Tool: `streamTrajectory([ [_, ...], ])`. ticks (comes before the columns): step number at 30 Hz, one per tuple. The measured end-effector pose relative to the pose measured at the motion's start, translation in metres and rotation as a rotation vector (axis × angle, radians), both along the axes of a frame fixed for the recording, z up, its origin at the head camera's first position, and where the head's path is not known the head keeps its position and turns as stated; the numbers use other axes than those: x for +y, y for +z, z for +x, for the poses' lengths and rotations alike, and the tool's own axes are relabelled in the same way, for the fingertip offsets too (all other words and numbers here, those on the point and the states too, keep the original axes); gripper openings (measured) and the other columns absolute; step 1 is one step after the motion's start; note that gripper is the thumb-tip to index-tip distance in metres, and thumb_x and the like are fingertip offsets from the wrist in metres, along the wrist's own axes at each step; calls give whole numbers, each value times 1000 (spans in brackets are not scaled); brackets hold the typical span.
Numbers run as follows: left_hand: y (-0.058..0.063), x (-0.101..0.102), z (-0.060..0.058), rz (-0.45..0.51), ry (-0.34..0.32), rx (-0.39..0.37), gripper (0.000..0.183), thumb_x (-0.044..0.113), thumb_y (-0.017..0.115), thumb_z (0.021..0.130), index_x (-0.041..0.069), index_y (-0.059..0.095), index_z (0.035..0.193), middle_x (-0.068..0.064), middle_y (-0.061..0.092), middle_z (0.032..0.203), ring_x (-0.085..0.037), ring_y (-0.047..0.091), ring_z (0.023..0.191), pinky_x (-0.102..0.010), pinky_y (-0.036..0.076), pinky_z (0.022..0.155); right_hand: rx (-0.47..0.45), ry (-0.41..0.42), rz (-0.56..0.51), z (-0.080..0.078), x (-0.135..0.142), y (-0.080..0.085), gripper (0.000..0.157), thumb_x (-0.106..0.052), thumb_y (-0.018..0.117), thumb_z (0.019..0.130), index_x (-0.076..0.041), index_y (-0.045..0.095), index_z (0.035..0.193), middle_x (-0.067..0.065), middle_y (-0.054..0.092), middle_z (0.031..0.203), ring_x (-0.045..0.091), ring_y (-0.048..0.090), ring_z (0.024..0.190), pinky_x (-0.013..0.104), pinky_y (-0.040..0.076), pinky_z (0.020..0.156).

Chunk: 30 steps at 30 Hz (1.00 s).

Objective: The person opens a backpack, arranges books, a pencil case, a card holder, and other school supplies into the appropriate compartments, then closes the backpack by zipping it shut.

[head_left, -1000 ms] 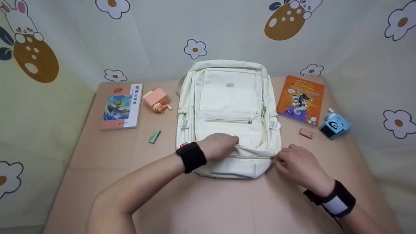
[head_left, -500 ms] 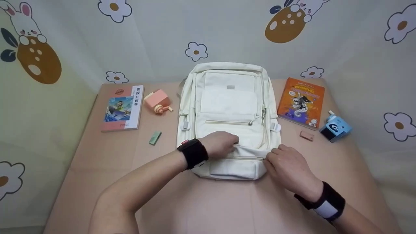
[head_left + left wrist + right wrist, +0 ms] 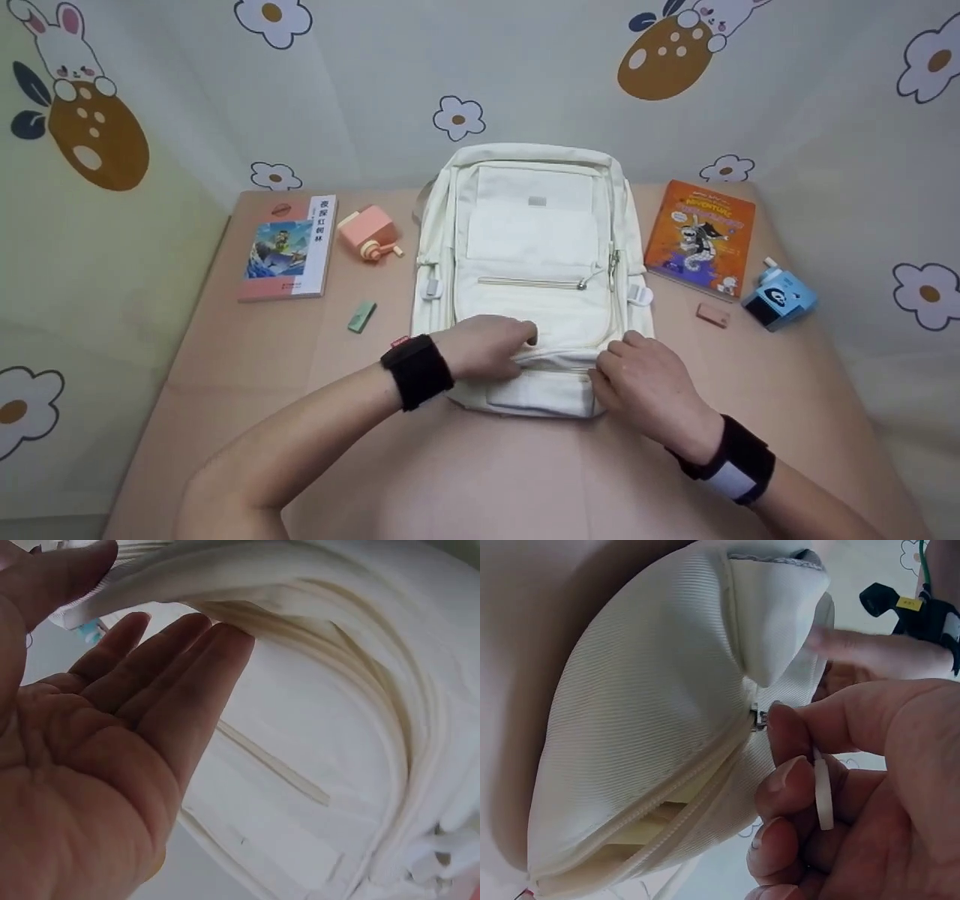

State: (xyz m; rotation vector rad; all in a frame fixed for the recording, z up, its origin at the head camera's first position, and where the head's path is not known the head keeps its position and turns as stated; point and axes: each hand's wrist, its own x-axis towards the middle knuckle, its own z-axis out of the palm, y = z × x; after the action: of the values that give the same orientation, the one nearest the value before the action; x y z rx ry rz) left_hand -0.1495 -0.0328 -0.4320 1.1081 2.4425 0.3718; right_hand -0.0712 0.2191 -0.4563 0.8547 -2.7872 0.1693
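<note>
Peach tabletop [image 3: 442,480], backpack [image 3: 534,232] between two books [image 3: 285,249]

R hand [image 3: 881,765] on zip pull [image 3: 823,795], wht bag [image 3: 641,682] pt-open

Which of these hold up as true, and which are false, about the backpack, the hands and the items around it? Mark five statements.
1. The right hand pinches a zipper pull on the backpack. True.
2. The backpack is zipped fully shut. False: an opening gapes in the right wrist view.
3. In the head view, the green block lies left of the backpack. True.
4. Only one book is in view. False: there are two, a pink-and-white book and an orange book.
5. The left hand is at the backpack's lower front. True.
</note>
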Motion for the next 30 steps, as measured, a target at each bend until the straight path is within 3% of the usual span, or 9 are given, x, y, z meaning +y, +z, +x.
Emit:
streamTrajectory([
  [4, -3, -18, 2, 23, -15, 83, 7, 12, 69, 92, 7, 63, 92, -1, 58, 81, -19, 52, 73, -41, 50, 72, -12, -16, 2, 0, 2, 0, 27, -17, 72, 87, -16, 55, 66, -7, 48, 62, 18, 40, 63, 29, 31, 56],
  [7, -6, -21, -1, 44, -13, 109, 22, 15, 62, 100, 10, 56, 79, 0, 52, 73, -20, 51, 69, -42, 49, 70, 11, -7, -11, 0, 3, 0, 29, -17, 72, 86, -16, 53, 65, -6, 49, 62, 19, 42, 62, 30, 32, 55],
  [13, -5, -11, -14, 14, 10, 56, 28, 14, 57, 104, 11, 51, 76, 0, 50, 73, -21, 52, 72, -42, 49, 75, 14, -8, -12, 2, -3, -1, 29, -13, 71, 87, -15, 53, 65, -4, 50, 63, 20, 44, 62, 31, 34, 55],
  [18, -4, -9, -21, -9, -22, 9, 30, 11, 59, 101, 11, 47, 74, 0, 44, 72, -21, 47, 72, -39, 46, 76, 0, -14, -5, 4, -10, 1, 29, -14, 70, 87, -15, 53, 64, -5, 47, 62, 19, 43, 62, 31, 33, 54],
  [30, 4, -8, -33, -36, -39, -28, 33, 15, 64, 100, 12, 47, 72, 1, 45, 71, -19, 47, 69, -35, 41, 70, 76, 59, -32, -11, -33, 5, 32, -11, 70, 85, -14, 49, 61, -2, 45, 58, 24, 45, 60, 35, 34, 53],
])
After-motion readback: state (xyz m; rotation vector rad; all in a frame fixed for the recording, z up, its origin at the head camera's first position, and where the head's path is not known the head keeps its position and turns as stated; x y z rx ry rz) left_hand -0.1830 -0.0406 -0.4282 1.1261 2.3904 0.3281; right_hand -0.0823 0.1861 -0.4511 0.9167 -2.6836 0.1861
